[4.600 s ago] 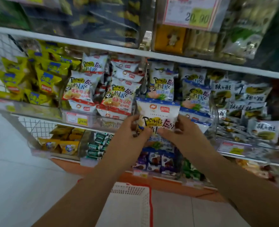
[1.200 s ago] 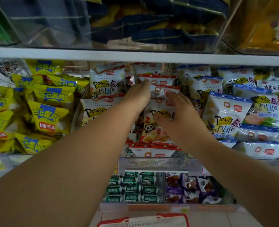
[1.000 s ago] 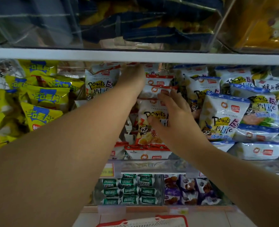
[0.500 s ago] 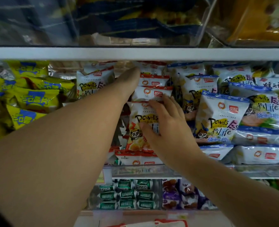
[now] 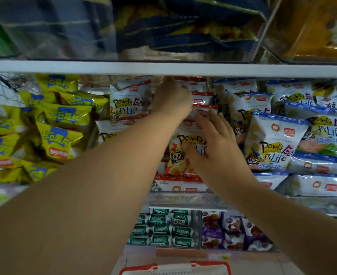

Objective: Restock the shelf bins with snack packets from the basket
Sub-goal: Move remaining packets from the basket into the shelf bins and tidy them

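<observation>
White snack packets with red trim fill a clear shelf bin (image 5: 183, 195) in the middle of the shelf. My right hand (image 5: 213, 147) lies flat with straight fingers against the front red-trim packet (image 5: 175, 163), which stands upright. My left hand (image 5: 172, 98) reaches deep into the same bin, up under the shelf board, among the rear packets (image 5: 201, 98); its fingertips are hidden. The red-and-white basket (image 5: 175, 269) shows only its rim at the bottom edge.
Yellow chip bags (image 5: 58, 135) fill a wire bin at the left. Blue-trim packets (image 5: 272, 143) stand to the right. The white shelf board (image 5: 163, 67) runs close above my left hand. Green (image 5: 159, 227) and purple (image 5: 229, 233) sweets sit on the lower shelf.
My left hand has pushed farther back and up into the bin. My right hand has stayed flat on the front packet, shifting slightly right. The view has tilted down a little.
</observation>
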Motion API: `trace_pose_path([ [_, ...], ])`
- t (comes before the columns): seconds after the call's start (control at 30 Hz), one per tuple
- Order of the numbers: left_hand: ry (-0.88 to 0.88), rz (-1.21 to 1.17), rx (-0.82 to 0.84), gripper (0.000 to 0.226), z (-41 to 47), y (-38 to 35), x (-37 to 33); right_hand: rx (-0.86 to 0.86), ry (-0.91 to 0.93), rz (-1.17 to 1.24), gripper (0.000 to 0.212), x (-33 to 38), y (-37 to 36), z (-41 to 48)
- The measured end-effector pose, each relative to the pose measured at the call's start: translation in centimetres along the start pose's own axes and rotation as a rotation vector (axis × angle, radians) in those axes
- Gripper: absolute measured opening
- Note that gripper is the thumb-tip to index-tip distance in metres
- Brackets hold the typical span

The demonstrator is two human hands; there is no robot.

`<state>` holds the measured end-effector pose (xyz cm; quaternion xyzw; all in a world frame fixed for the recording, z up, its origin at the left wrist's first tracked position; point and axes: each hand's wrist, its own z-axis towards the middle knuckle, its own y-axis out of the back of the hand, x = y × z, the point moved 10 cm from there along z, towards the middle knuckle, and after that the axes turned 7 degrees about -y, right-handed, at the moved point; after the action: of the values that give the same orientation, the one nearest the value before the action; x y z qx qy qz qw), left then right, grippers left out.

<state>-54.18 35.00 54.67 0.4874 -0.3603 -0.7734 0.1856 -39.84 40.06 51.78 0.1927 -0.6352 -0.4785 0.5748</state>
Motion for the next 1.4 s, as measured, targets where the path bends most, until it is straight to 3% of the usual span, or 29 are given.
trace_pose_path([
  [0.17,-0.174,-0.123,-0.167,0.031,-7.2,6.6,-0.2,-0.085,0.039,0.223,0.044,2.7,2.5,-1.0],
  [0.27,-0.163,-0.039,-0.282,0.032,-10.2,10.6,4.2,0.037,-0.034,0.449,0.044,4.9,0.6,-1.2],
  [0.4,-0.015,-0.032,-0.185,0.047,-12.7,10.6,9.3,0.275,-0.17,0.527,0.057,7.0,-6.5,-1.6],
  [0.53,0.037,-0.009,-0.047,0.053,-14.6,8.6,10.5,0.301,-0.279,0.595,0.061,7.7,-9.8,-1.4],
  [0.7,-0.023,-0.034,-0.052,0.053,-16.2,8.2,10.8,0.311,-0.181,0.565,0.07,9.0,-11.2,-1.9],
  [0.83,-0.08,0.048,0.034,0.067,-18.0,6.4,11.7,0.293,-0.09,0.437,0.067,8.9,-10.3,-3.3],
  [0.93,-0.158,0.068,0.005,0.058,-18.7,6.5,11.8,0.214,-0.049,0.455,0.058,8.1,-9.0,-3.1],
  [1.07,-0.151,-0.119,-0.145,0.038,-18.3,8.9,11.9,0.139,-0.167,0.692,0.045,6.7,-7.9,-1.5],
  [1.2,-0.157,-0.3,-0.236,0.02,-17.4,10.9,10.8,0.19,-0.218,0.758,0.092,6.7,-7.2,-0.6],
  [1.27,-0.088,-0.453,-0.24,0.015,-16.9,11.2,10.9,0.284,-0.244,0.733,0.106,6.8,-7.4,-0.7],
  [1.33,-0.007,-0.572,-0.274,0.015,-16.5,11.8,10.9,0.4,-0.241,0.82,0.092,7.5,-7.7,-1.0],
  [1.4,0.032,-0.588,-0.309,0.019,-16.0,12.7,10.6,0.475,-0.212,0.955,0.065,8.7,-7.8,-1.1],
])
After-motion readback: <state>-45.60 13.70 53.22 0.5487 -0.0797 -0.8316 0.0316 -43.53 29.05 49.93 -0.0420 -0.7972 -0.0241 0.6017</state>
